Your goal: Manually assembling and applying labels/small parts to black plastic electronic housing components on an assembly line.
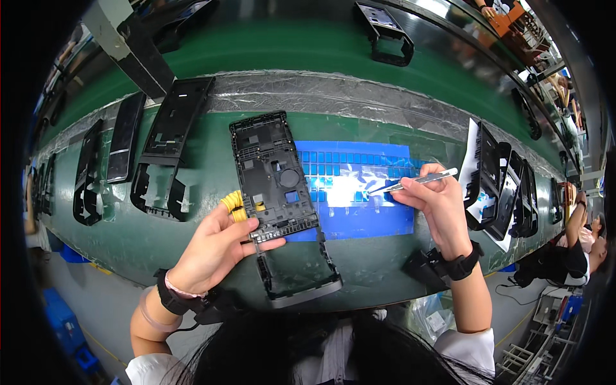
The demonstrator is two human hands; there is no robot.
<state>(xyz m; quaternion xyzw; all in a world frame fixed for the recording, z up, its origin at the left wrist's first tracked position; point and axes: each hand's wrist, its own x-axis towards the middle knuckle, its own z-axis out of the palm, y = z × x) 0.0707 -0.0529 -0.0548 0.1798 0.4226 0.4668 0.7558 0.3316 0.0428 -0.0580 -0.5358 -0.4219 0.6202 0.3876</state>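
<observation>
My left hand [215, 247] grips a black plastic device housing [266, 173] by its lower left edge, thumb on top. The housing is a long panel with cutouts and an open frame at its near end. Yellow finger covers [235, 205] show on the left fingers. In my right hand [436, 202] a pair of metal tweezers [414, 181] is pinched, tips pointing left. The tips are over a clear sheet of small blue rectangular pieces [346, 159], which lies on a blue mat [378, 224]. Whether the tips hold a piece is too small to tell.
Black housings [170, 144] stand to the left on the green bench [359, 263]. More housings [497, 183] are stacked at the right with white sheets. Another housing [388, 35] lies on the green belt [289, 45] beyond a silver-taped strip [308, 93]. A post [128, 48] rises at the far left. People sit at the right.
</observation>
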